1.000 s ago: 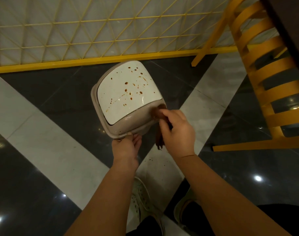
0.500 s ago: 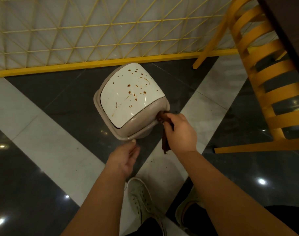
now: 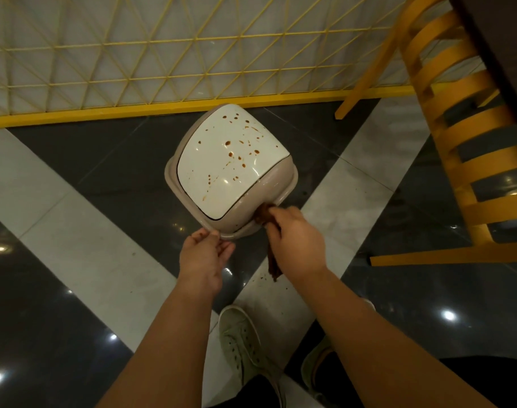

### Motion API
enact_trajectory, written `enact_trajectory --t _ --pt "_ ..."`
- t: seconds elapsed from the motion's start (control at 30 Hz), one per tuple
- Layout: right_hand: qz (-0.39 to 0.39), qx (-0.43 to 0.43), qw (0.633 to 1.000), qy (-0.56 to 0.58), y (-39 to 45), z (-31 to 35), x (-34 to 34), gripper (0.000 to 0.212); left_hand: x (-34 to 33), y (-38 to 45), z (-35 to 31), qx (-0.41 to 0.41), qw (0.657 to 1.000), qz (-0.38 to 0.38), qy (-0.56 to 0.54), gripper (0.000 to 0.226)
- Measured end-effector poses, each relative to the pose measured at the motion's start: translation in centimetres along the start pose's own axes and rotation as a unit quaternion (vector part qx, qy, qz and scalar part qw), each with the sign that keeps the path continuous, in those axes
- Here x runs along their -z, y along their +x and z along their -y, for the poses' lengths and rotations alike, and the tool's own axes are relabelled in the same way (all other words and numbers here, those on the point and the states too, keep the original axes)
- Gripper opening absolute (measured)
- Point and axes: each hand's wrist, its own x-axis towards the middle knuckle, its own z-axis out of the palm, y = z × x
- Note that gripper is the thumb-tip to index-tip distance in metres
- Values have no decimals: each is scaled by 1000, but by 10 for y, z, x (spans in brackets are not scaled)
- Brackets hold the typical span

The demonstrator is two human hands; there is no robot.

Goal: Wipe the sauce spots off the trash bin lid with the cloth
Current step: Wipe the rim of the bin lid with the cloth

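A beige trash bin stands on the floor with a white swing lid (image 3: 222, 169) dotted with several brown sauce spots. My right hand (image 3: 298, 242) grips a brown cloth (image 3: 273, 265) and presses its top end against the beige rim (image 3: 281, 188) at the bin's near right corner; the rest of the cloth hangs below my fist. My left hand (image 3: 205, 254) touches the near edge of the rim with its fingertips, fingers fairly straight.
A yellow slatted chair (image 3: 457, 136) stands close on the right under a dark table edge (image 3: 498, 39). A yellow wire fence (image 3: 175, 69) runs behind the bin. My shoes (image 3: 239, 343) are on the glossy grey and white floor below my arms.
My left hand came off the rim half a second ago and has returned to touch its near edge. The right hand keeps the cloth at the near right corner.
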Motion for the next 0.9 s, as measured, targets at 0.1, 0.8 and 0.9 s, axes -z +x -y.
enact_trajectory --t 0.1,0.8,0.9 --pt "16 18 1000 -19 4 -6 10 25 0 -2 2 2 1000 5 14 29" --pt "18 41 999 -5 0 -1 -3 25 -9 -6 4 1 1000 24 -6 26" --pt "10 31 999 -18 13 -10 7 25 -7 -4 6 -6 1000 31 -2 25"
